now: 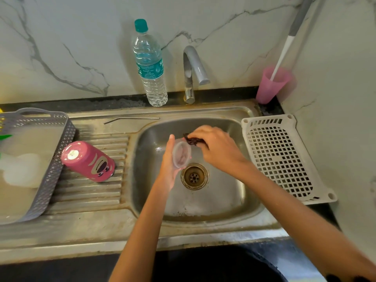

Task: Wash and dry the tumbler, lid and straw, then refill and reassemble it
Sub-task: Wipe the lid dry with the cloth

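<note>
Clear round plastic lid (181, 154) sits over the middle of the steel sink basin (203, 206), just above the brass drain (194, 176). My left hand (168, 159) grips it, thumb up along one edge and fingers wrapped behind. My right hand (217, 147) pinches a dark scrub pad (192, 140) against the lid's top rim, fingers curled tight around it. I judge this to be the scrubbing step for the lid.

The pink metal tumbler with a cartoon bear face (89, 161) lies tilted on the ribbed drainboard at the sink's left side, base towards me. Whether it has been washed yet I cannot tell. The bent steel straw (132, 118) lies along the back ledge of the sink, well apart from both. Drying, refilling and reassembly are all left to do.

At the back edge stand a clear water bottle with a teal cap (150, 64) and the grey curved tap (193, 66), from which I see no water running. The bottle's teal label carries print, but only the letters "Su" come through. The tumbler shows the bear print and no words I can read.

In the back right corner a pink plastic cup (271, 86) holds a white and grey brush handle (284, 51). A white perforated tray (278, 157) lies at the right edge, and a grey woven basket (50, 165) at the left.
</note>
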{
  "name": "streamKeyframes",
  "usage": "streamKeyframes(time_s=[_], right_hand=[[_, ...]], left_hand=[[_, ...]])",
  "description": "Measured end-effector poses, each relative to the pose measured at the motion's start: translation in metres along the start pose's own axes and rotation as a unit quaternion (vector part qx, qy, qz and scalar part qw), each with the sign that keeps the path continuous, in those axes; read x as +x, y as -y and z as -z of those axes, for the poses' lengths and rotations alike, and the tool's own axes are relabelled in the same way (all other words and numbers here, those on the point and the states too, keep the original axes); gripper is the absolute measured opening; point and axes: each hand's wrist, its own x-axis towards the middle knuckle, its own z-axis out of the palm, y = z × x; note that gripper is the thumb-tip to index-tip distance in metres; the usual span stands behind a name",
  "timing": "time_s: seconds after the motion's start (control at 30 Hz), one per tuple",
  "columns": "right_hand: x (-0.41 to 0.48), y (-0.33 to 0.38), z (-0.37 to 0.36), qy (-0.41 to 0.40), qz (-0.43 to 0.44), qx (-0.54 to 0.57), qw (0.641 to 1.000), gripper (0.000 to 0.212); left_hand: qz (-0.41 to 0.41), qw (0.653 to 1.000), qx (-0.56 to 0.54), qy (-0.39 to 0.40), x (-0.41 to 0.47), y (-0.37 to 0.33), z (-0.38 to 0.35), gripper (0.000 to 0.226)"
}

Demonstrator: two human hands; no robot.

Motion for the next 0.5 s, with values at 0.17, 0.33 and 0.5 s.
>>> streamKeyframes(time_s=[0.17,0.33,0.5], right_hand=[[0.002,0.008,-0.019,-0.009,0.034,-0.001,0.999,0.041],[0.007,0.002,-0.022,-0.030,-0.029,0.067,0.997,0.034],[0.011,0.006,-0.013,0.016,-0.038,0.110,0.993,0.031]], left_hand=[[-0.061,0.997,0.044,-0.019,0.000,0.008,-0.004,0.054],[-0.122,0.992,0.025,-0.011,-0.005,0.008,0.002,0.048],[-0.130,0.991,-0.013,0.005,-0.007,0.016,0.003,0.052]])
